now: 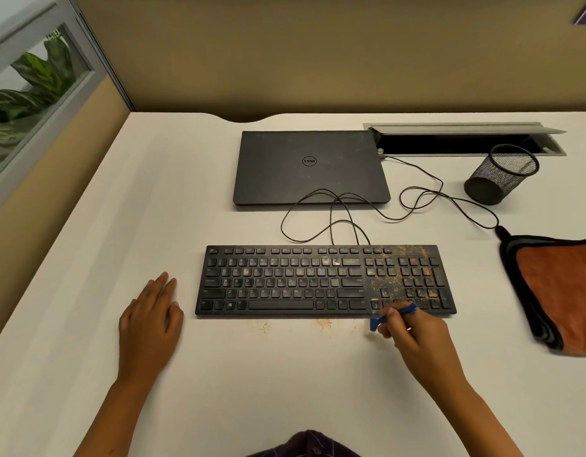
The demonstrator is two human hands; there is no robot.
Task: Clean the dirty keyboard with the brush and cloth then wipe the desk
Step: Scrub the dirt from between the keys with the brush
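A black keyboard [321, 281] lies across the middle of the white desk [245, 374]. Brownish dust covers its right part around the number pad, and small dust patches [323, 324] lie on the desk just in front of it. My right hand [417, 338] grips a small blue brush [392, 315] at the keyboard's front right edge, with the brush head off the edge near the desk. My left hand [151, 319] rests flat on the desk left of the keyboard, fingers straight. An orange cloth [558, 291] with a dark border lies at the right edge.
A closed black laptop [309, 168] sits behind the keyboard, with the keyboard's cable [417, 196] looping between them. A black mesh pen cup [501, 174] stands at the back right, in front of an open cable tray [466, 140]. Partition walls bound the desk behind and on the left.
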